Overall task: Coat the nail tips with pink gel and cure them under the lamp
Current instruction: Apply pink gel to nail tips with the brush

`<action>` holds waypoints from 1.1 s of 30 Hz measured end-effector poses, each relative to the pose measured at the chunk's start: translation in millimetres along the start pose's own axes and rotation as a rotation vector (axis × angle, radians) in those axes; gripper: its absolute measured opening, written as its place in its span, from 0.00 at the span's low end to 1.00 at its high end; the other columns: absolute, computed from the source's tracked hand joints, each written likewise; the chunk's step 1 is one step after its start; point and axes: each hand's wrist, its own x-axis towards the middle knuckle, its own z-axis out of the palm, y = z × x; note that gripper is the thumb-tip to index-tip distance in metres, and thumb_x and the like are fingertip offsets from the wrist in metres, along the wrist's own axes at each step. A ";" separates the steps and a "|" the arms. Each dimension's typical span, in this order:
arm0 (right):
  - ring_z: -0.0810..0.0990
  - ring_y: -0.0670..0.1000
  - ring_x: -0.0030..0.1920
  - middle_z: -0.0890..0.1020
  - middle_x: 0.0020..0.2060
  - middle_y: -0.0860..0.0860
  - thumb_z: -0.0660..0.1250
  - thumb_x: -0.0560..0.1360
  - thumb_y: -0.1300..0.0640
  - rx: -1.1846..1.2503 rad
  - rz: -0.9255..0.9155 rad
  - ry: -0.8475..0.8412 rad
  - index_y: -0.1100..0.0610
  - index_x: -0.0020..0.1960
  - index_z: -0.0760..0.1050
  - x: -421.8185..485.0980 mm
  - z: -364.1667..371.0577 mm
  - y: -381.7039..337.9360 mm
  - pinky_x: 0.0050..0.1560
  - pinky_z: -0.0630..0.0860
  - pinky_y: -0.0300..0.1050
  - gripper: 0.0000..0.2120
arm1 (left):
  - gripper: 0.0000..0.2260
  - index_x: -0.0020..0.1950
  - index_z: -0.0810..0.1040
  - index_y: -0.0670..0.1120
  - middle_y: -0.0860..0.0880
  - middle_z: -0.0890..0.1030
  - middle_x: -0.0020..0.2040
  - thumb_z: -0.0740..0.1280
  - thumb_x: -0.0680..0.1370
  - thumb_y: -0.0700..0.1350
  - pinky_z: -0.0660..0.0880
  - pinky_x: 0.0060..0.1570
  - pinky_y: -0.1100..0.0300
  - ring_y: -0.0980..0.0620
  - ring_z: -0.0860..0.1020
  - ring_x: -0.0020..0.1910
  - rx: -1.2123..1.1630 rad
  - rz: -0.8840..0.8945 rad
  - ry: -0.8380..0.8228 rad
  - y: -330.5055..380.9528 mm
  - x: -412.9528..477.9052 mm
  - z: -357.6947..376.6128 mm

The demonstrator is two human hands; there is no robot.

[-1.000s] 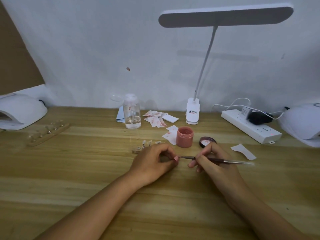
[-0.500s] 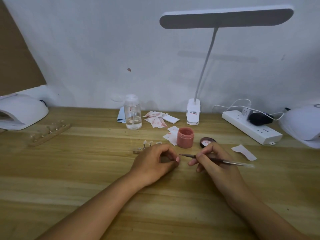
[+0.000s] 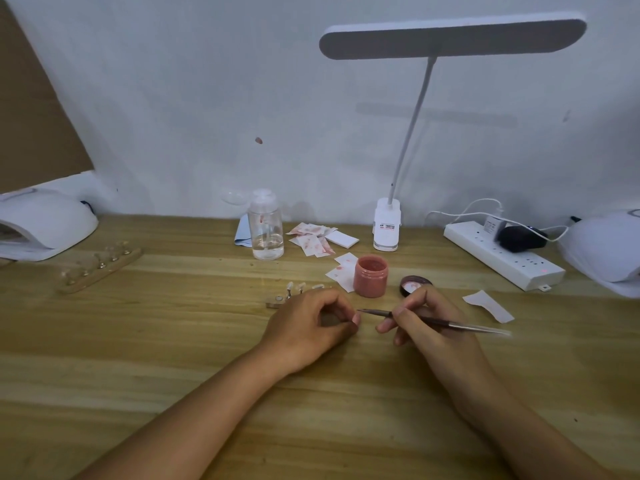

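Observation:
My left hand [image 3: 311,327] rests on the wooden table and pinches a small pink nail tip [image 3: 356,319] between thumb and forefinger. My right hand [image 3: 426,323] holds a thin brush [image 3: 450,324] like a pen, its tip just above and right of the nail tip. The open jar of pink gel [image 3: 370,276] stands just behind both hands, with its lid [image 3: 415,284] lying to the right. A wooden strip with several nail tips [image 3: 294,293] sits partly hidden behind my left hand.
White curing lamps sit at the far left [image 3: 45,223] and the far right [image 3: 606,251]. A second wooden holder [image 3: 100,268], a clear bottle [image 3: 266,233], stained wipes [image 3: 311,240], a desk lamp's base [image 3: 386,225], a power strip [image 3: 502,259] and a paper scrap [image 3: 488,306] surround the work spot.
The brush tip touched the pink nail tip a second ago; it now sits slightly up and off it. Both hands have otherwise stayed in place.

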 end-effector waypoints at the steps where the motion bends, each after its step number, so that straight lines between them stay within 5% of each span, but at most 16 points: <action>1: 0.77 0.45 0.30 0.85 0.34 0.56 0.64 0.77 0.69 -0.006 0.001 -0.003 0.67 0.42 0.70 -0.1 -0.1 0.0 0.35 0.75 0.34 0.06 | 0.05 0.40 0.80 0.57 0.62 0.82 0.41 0.75 0.72 0.49 0.61 0.32 0.65 0.70 0.71 0.30 -0.006 0.000 0.000 -0.2 0.1 0.1; 12: 0.76 0.44 0.30 0.85 0.34 0.56 0.64 0.77 0.68 -0.021 0.009 0.008 0.68 0.43 0.70 -0.9 0.5 -1.3 0.34 0.74 0.32 0.06 | 0.04 0.42 0.80 0.55 0.62 0.82 0.42 0.74 0.73 0.52 0.65 0.34 0.62 0.70 0.73 0.32 0.019 -0.022 0.009 -0.4 0.0 0.6; 16: 0.75 0.44 0.29 0.85 0.34 0.56 0.64 0.77 0.69 -0.017 0.008 0.028 0.69 0.42 0.69 -0.8 1.1 -1.5 0.34 0.73 0.32 0.06 | 0.06 0.40 0.78 0.58 0.64 0.81 0.42 0.74 0.74 0.53 0.74 0.45 0.58 0.65 0.77 0.43 0.022 -0.041 0.020 -0.7 0.9 1.3; 22: 0.76 0.44 0.30 0.85 0.34 0.57 0.64 0.77 0.68 -0.029 0.014 0.028 0.70 0.44 0.70 -1.0 0.6 -3.8 0.33 0.73 0.31 0.06 | 0.06 0.40 0.78 0.59 0.65 0.81 0.41 0.74 0.74 0.54 0.70 0.42 0.59 0.66 0.76 0.40 0.021 -0.052 0.020 -1.3 1.0 1.6; 33: 0.75 0.45 0.29 0.84 0.34 0.57 0.64 0.77 0.69 -0.025 0.019 0.040 0.71 0.44 0.70 -1.4 0.7 -4.7 0.33 0.74 0.34 0.05 | 0.05 0.40 0.78 0.59 0.63 0.82 0.43 0.74 0.74 0.53 0.76 0.52 0.53 0.62 0.79 0.46 0.025 -0.062 0.012 0.3 1.0 0.4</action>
